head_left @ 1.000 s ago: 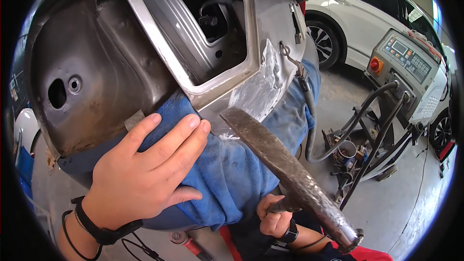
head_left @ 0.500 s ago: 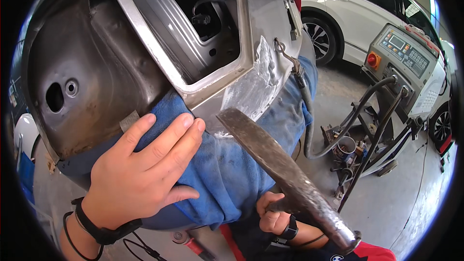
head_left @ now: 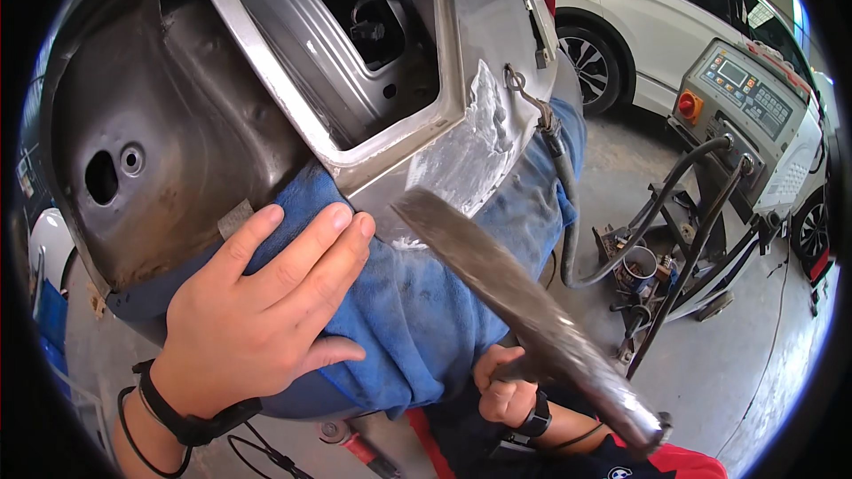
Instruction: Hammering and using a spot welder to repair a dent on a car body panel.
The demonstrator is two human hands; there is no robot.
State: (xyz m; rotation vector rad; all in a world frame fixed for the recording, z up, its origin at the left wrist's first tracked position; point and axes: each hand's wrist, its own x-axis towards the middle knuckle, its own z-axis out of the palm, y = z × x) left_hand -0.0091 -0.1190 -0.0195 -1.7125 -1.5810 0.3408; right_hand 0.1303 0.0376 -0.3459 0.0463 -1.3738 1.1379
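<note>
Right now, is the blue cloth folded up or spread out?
Spread out, though wrinkled: the blue cloth drapes below the silver panel, reaching from the left hand past the dark cable.

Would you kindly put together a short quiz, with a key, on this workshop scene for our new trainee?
1. True or false: the bare left hand is open, its thumb lying over the crumpled blue cloth.
2. Which hand grips the long-headed, worn metal hammer?
3. Fill in the number: ____ thick dark cables are seen plugged into the front of the boxy grey machine.

Key:
1. True.
2. The bare right hand, which is closed around the handle.
3. Two.
</note>
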